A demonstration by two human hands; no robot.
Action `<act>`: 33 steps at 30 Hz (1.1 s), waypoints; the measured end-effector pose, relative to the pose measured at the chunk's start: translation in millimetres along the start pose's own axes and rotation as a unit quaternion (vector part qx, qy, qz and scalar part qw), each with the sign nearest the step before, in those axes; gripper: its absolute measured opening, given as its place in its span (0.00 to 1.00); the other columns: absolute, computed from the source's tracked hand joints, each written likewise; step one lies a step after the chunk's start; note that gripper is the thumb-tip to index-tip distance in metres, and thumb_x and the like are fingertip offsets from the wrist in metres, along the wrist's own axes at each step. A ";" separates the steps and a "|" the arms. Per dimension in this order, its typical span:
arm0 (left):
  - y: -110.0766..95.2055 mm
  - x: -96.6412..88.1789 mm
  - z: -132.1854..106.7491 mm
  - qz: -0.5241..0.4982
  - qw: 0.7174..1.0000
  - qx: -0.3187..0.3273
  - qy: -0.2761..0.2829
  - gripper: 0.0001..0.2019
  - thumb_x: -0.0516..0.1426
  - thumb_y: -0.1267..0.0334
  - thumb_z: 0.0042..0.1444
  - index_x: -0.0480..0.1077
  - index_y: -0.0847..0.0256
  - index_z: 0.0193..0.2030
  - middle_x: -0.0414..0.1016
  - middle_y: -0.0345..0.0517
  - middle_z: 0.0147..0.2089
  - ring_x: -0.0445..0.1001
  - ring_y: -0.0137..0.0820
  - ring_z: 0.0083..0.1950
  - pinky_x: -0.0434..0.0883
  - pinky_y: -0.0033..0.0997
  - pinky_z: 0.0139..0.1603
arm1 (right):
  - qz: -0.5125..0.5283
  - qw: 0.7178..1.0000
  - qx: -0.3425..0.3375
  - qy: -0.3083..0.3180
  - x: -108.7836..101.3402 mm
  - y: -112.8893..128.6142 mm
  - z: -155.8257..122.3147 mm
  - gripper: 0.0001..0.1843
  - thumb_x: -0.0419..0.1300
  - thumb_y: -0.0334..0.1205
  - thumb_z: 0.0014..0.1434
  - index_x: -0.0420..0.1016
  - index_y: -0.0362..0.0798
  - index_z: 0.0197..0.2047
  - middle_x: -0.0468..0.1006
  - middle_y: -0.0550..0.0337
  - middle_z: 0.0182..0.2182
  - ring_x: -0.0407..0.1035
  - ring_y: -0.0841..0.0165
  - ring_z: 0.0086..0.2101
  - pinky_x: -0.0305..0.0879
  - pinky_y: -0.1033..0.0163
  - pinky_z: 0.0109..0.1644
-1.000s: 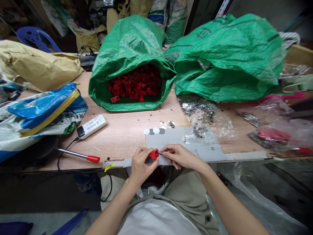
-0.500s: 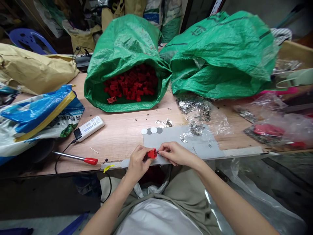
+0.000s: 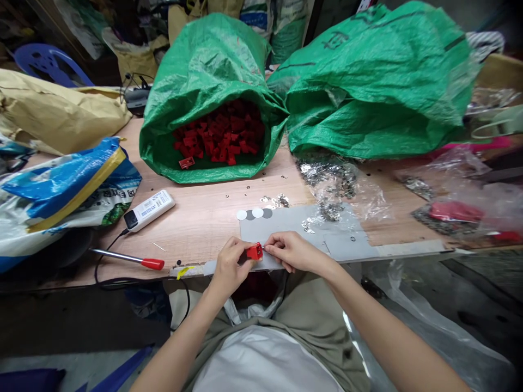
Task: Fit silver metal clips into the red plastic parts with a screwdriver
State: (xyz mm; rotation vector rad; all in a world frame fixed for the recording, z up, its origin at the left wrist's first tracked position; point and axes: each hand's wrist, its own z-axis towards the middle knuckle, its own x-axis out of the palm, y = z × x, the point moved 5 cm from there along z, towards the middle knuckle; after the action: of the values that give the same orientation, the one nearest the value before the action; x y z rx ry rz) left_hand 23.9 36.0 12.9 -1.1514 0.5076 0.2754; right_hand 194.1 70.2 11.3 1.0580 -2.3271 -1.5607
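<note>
Near the table's front edge, my left hand (image 3: 231, 264) pinches a small red plastic part (image 3: 255, 251) between thumb and fingers. Close against its right side, my right hand (image 3: 290, 251) is closed in a pinch on a tiny metal piece (image 3: 263, 248), mostly hidden by the fingertips. Both hands are just over a grey mat (image 3: 286, 223). Small shiny metal pieces (image 3: 309, 225) lie on the mat beyond my right hand. More red parts (image 3: 223, 136) fill a green sack behind.
Two green sacks, a left one (image 3: 204, 60) and a right one (image 3: 379, 81), stand at the back. A clear bag of metal pieces (image 3: 333, 185) lies before them. At left are a white device with a cable (image 3: 149, 209), a red-handled tool (image 3: 152, 264) and a blue-white bag (image 3: 69, 190).
The view has shifted slightly. Both hands stay at the red part, with my right fingertips still close against its right side.
</note>
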 end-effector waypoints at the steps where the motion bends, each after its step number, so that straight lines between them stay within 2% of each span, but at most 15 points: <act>1: 0.4 0.1 -0.4 -0.002 1.000 -0.001 0.000 0.11 0.63 0.68 0.57 0.75 0.59 0.47 0.74 0.45 0.37 0.71 0.34 0.39 0.70 0.33 0.38 | -0.004 1.000 -0.001 -0.006 -0.3 0.3 -0.2 0.11 0.56 0.45 0.63 0.70 0.47 0.35 0.67 0.69 0.14 0.63 0.73 0.13 0.56 0.70 0.16; 9: 0.0 0.1 -3.2 -0.003 1.000 -0.001 -0.025 0.12 0.63 0.66 0.58 0.74 0.59 0.50 0.74 0.46 0.39 0.72 0.33 0.41 0.72 0.33 0.40 | 0.027 1.000 -0.007 0.011 0.1 -4.5 0.9 0.15 0.58 0.51 0.61 0.69 0.47 0.34 0.67 0.69 0.16 0.62 0.74 0.13 0.55 0.70 0.15; 18: -0.2 1.2 -1.2 0.008 1.000 0.008 -0.011 0.13 0.62 0.68 0.58 0.74 0.58 0.51 0.75 0.47 0.39 0.71 0.35 0.41 0.72 0.35 0.40 | -0.057 0.998 -0.005 -0.029 1.3 7.7 -1.6 0.09 0.55 0.42 0.62 0.70 0.48 0.32 0.69 0.67 0.15 0.62 0.73 0.13 0.54 0.68 0.18; 23: -0.6 2.0 0.0 0.016 1.000 0.016 -0.016 0.12 0.63 0.68 0.57 0.74 0.59 0.49 0.75 0.46 0.38 0.71 0.35 0.39 0.71 0.34 0.39 | -0.098 0.994 -0.031 -0.048 1.1 14.5 4.8 0.08 0.56 0.37 0.58 0.70 0.48 0.28 0.70 0.65 0.16 0.63 0.72 0.17 0.54 0.68 0.22; 26: 1.9 2.2 -0.9 0.014 1.000 0.008 -0.017 0.11 0.63 0.67 0.57 0.74 0.59 0.47 0.74 0.46 0.37 0.71 0.34 0.39 0.70 0.34 0.39 | -0.080 0.995 -0.026 -0.048 -0.1 11.8 6.1 0.08 0.58 0.37 0.58 0.69 0.47 0.27 0.70 0.65 0.17 0.62 0.73 0.18 0.54 0.69 0.22; 30: 5.8 2.5 -2.1 -0.033 0.998 -0.050 -0.013 0.09 0.64 0.64 0.56 0.75 0.60 0.44 0.74 0.47 0.39 0.73 0.35 0.41 0.71 0.35 0.42 | 0.036 0.999 -0.008 0.019 1.3 -1.1 2.1 0.13 0.57 0.49 0.61 0.68 0.47 0.33 0.67 0.67 0.18 0.58 0.75 0.14 0.51 0.69 0.17; 32: 6.4 1.4 -1.5 -0.117 0.986 -0.116 -0.027 0.10 0.64 0.60 0.56 0.73 0.60 0.43 0.76 0.48 0.41 0.75 0.35 0.44 0.72 0.36 0.45 | 0.079 0.996 -0.033 0.017 0.4 -4.7 -1.8 0.18 0.57 0.54 0.61 0.70 0.46 0.38 0.67 0.68 0.19 0.56 0.76 0.14 0.49 0.69 0.17; 33: 5.9 -0.1 -0.9 -0.181 0.970 -0.155 -0.047 0.11 0.64 0.59 0.56 0.71 0.60 0.43 0.77 0.48 0.42 0.76 0.35 0.44 0.72 0.36 0.47 | 0.097 0.994 -0.046 -0.002 -0.4 -6.1 -4.0 0.20 0.58 0.56 0.61 0.71 0.46 0.41 0.66 0.69 0.20 0.55 0.77 0.14 0.49 0.69 0.16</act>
State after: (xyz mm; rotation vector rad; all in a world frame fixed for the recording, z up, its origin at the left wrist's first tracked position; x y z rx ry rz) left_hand 20.9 37.5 7.9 -1.5015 0.1661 0.0912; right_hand 199.1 66.1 8.0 0.7832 -2.2589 -1.5788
